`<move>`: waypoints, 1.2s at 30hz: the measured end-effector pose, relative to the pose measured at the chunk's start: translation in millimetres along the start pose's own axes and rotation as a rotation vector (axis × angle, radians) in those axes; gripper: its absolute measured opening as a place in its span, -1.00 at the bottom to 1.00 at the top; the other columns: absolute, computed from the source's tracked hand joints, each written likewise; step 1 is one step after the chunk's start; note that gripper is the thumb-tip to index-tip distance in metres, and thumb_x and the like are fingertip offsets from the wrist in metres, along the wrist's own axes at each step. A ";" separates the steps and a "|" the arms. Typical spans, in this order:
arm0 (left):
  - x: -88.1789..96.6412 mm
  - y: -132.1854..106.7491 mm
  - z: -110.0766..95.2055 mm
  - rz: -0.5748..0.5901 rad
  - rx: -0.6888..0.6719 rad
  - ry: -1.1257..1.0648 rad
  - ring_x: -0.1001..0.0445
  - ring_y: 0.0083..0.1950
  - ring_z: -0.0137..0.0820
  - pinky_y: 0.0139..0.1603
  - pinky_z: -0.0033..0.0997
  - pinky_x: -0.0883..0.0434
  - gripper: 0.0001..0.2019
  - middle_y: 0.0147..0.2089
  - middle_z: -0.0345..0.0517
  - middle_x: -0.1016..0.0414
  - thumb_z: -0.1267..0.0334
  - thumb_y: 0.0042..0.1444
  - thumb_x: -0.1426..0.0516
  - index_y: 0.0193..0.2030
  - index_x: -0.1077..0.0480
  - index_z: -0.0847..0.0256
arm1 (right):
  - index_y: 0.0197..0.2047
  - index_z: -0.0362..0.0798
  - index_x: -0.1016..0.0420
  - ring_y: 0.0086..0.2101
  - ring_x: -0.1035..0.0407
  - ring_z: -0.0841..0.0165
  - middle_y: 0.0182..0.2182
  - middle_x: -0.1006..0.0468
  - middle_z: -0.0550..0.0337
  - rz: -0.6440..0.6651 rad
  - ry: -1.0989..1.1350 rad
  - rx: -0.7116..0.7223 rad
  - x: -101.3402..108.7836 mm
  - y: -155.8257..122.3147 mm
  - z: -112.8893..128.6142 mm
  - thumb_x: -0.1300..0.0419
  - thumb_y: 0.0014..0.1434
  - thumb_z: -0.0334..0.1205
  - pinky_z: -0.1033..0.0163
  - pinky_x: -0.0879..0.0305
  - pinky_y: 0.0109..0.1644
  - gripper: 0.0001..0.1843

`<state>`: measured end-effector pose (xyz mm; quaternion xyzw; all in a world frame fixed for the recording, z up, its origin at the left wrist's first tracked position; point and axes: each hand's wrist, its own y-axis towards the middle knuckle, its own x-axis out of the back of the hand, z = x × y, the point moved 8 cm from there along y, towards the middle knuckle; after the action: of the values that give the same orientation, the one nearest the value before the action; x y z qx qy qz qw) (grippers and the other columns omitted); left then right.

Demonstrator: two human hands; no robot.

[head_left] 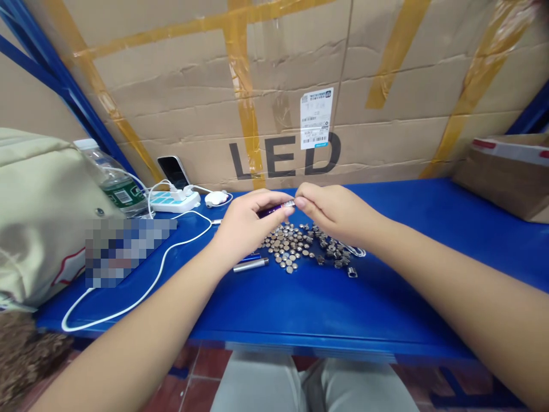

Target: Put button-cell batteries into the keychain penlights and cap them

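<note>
Inside the table's front edge, the purple tube — likely light, stiff, best held mid-barrel — is clasped by the left hand, tip-pinched by the right hand.

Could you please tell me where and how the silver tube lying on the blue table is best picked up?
Probably by the middle of the silver tube, pinched across its width, coming from above and the near edge of the blue table. It is slim and lies flat, its near long side free, while a blue piece lies close along its far side.
</note>
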<state>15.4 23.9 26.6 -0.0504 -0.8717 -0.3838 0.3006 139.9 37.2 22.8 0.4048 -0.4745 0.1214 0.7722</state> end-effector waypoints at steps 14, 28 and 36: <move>5.4 0.0 -9.5 -0.070 -0.104 0.199 -0.55 -0.18 -0.39 -0.08 -0.39 -0.46 -0.86 -0.19 -0.12 -0.64 0.28 0.15 -0.23 -0.16 -0.58 0.21 | -0.42 -0.01 -0.24 -0.53 -0.19 0.41 -0.57 -0.32 0.26 -0.060 0.283 -0.134 -3.5 0.8 -7.0 0.19 0.40 0.04 0.27 -0.05 -0.41 -0.55; -4.8 -0.4 12.0 0.053 0.117 -0.049 -0.55 -0.17 -0.35 -0.08 -0.34 -0.46 -0.78 -0.17 -0.07 -0.63 0.17 0.14 -0.22 -0.14 -0.58 0.23 | -0.31 -0.03 -0.40 -0.54 -0.23 0.35 -0.52 -0.48 0.16 0.035 -0.610 0.247 1.5 -0.3 6.6 0.07 0.33 -0.21 0.22 0.28 -0.47 -0.73; 4.5 -6.6 -14.2 -0.063 -0.300 0.304 -0.53 -0.21 -0.39 -0.13 -0.37 -0.46 -0.87 -0.24 -0.10 -0.61 0.32 0.19 -0.19 -0.15 -0.56 0.18 | -0.36 -0.01 -0.27 -0.56 -0.21 0.41 -0.60 -0.36 0.29 0.106 0.242 -0.012 -17.6 1.8 -4.2 0.12 0.38 -0.06 0.28 -0.06 -0.41 -0.67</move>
<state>16.6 8.7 32.4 -0.0089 -0.7505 -0.5217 0.4056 132.4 44.9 8.2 0.3568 -0.3995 0.2071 0.8187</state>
